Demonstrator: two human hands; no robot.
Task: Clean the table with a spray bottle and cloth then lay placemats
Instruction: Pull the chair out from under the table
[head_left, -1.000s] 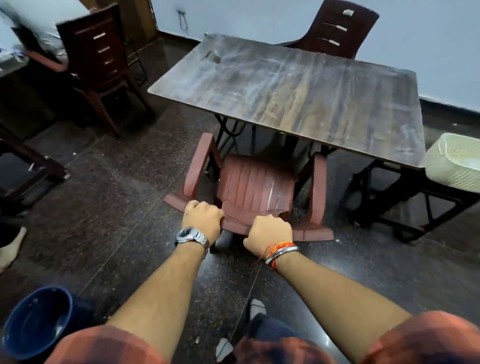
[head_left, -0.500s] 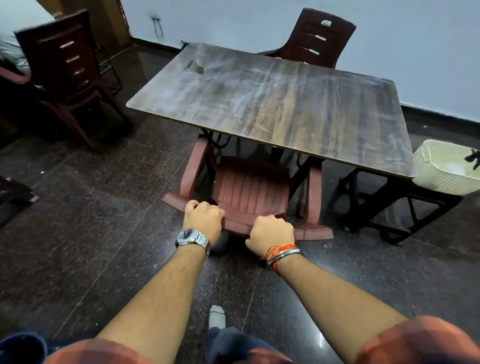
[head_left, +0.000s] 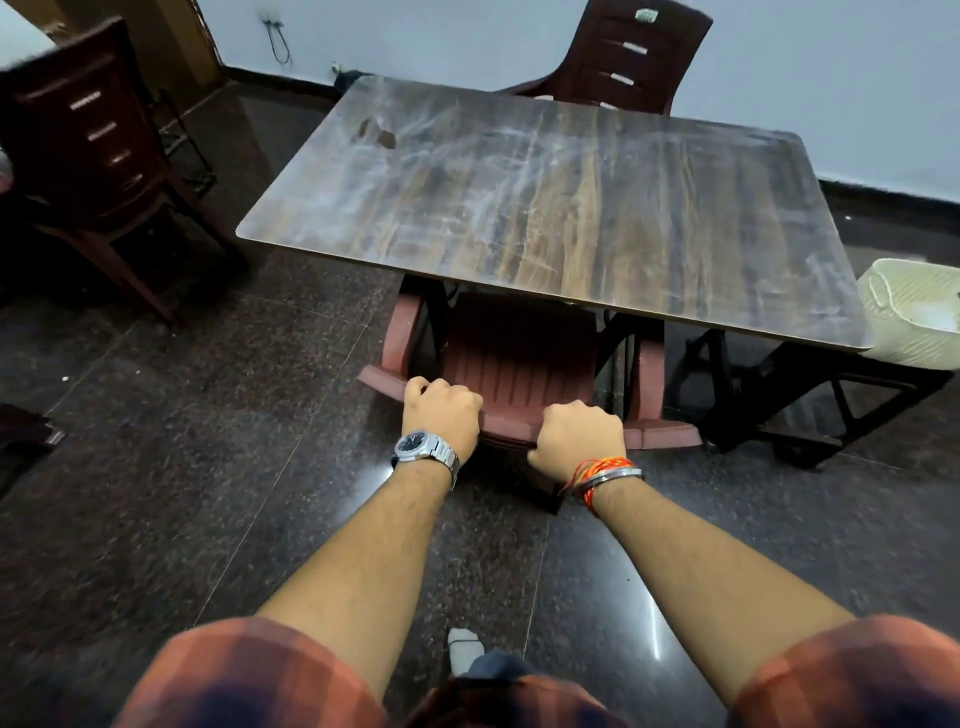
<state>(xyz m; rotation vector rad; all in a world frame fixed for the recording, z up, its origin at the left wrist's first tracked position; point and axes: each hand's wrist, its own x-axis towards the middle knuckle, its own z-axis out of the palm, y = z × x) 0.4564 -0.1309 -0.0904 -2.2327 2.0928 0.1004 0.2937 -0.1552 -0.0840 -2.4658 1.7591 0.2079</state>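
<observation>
Dark speckled floor (head_left: 208, 415) shines under a flat wooden table (head_left: 545, 208) with streaky grain. Tucked partly beneath it sits a ribbed red plastic chair (head_left: 514, 353). Left hand (head_left: 441, 410) and right hand (head_left: 579, 439) curl tightly around its top edge.

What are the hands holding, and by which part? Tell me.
Both the left hand and right hand grip the reddish plastic chair by the top edge of its backrest.

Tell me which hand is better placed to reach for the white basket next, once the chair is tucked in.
Probably the right hand. Both hands grip the chair's backrest, but the white basket sits beyond the table's right end, on that hand's side. The left hand would have to cross over.
</observation>
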